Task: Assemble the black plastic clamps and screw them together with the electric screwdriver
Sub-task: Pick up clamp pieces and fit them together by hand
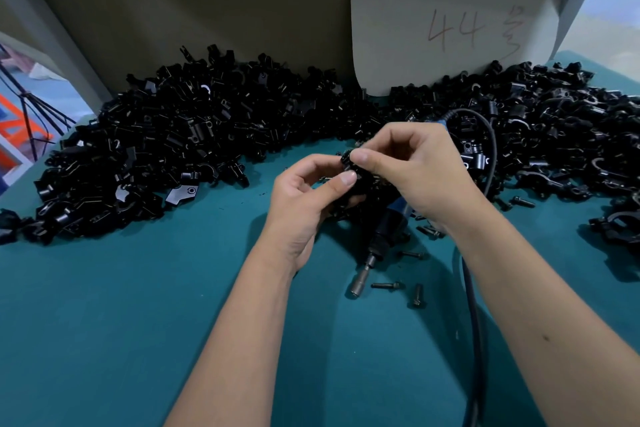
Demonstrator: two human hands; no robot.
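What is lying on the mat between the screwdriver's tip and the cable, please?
In the head view, two loose black screws lie on the green mat between the screwdriver's tip and the cable.

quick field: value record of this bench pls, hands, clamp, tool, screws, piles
left hand: left hand grips clamp from below
right hand: right hand pinches clamp from above
clamp: black plastic clamp, held above the mat
tool: electric screwdriver lies on teal mat, bit toward the person, not held
screws: loose screws beside the bit
piles: clamp parts heaped left and right
card: card marked 44
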